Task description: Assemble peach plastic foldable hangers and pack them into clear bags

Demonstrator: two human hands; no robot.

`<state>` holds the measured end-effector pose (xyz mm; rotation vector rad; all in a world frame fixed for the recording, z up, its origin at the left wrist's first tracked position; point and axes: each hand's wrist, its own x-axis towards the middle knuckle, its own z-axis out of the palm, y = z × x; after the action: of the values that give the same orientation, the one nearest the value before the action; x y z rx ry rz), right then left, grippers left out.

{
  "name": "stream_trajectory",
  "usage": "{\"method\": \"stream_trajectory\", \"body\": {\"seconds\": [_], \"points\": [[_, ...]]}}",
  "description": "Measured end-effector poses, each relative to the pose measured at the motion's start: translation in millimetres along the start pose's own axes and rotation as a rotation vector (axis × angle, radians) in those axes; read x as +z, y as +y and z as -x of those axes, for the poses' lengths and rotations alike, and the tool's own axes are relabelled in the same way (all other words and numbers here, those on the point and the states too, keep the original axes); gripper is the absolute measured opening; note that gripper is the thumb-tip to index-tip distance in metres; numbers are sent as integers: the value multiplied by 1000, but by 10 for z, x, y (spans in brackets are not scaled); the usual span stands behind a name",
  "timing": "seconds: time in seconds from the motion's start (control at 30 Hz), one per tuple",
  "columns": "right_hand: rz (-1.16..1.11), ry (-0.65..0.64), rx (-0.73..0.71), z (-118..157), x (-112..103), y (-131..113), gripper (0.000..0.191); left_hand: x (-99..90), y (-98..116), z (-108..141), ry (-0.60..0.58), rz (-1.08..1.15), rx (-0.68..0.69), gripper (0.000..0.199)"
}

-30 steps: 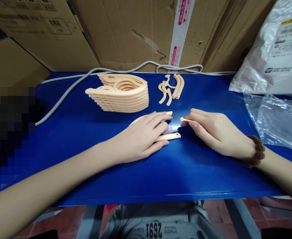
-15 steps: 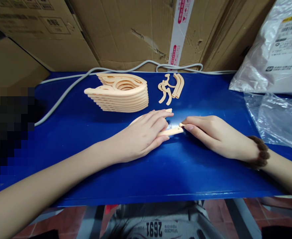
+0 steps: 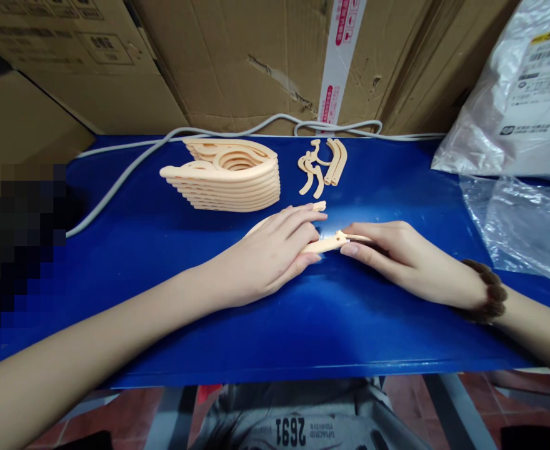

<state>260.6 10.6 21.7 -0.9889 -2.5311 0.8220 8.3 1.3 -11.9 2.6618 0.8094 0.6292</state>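
Observation:
My left hand (image 3: 275, 250) lies over beige plastic folding hanger arms (image 3: 324, 244), its fingers pressing them on the table and covering most of them. The tip of another beige piece (image 3: 319, 205) sticks out past its fingertips. My right hand (image 3: 397, 256) pinches a slim curved beige piece (image 3: 358, 237), perhaps a hanger hook, between thumb and forefinger. Its near end meets the holed end of the arm; whether it sits in the hole I cannot tell. Behind my left hand stands a stack of matching folded hangers (image 3: 237, 181).
Loose hooks (image 3: 310, 169) and curved arms (image 3: 335, 161) lie at the back of the blue table (image 3: 275, 337). A grey cable (image 3: 129, 181) runs along the rear edge before cardboard boxes (image 3: 256, 69). On the right are a labelled plastic bag (image 3: 514, 106) and clear film (image 3: 514, 219).
My right hand's slim piece has shifted slightly and now overlaps the arm's holed end, with more of its length showing. My left hand stays nearly still.

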Motion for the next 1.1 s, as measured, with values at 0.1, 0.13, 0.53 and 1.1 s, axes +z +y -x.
{"method": "stream_trajectory", "body": {"seconds": [0.1, 0.13, 0.53, 1.1], "points": [[-10, 8, -19, 6, 16, 13, 34, -4, 6, 1, -20, -17, 5, 25], [2, 11, -27, 11, 21, 19, 33, -8, 10, 1, -22, -12, 1, 25], [576, 122, -180, 69, 72, 105, 40, -25, 12, 3, -67, 3, -41, 28], [268, 77, -18, 23, 82, 2, 38, -12, 0, 0, -19, 8, -31, 30]]}}
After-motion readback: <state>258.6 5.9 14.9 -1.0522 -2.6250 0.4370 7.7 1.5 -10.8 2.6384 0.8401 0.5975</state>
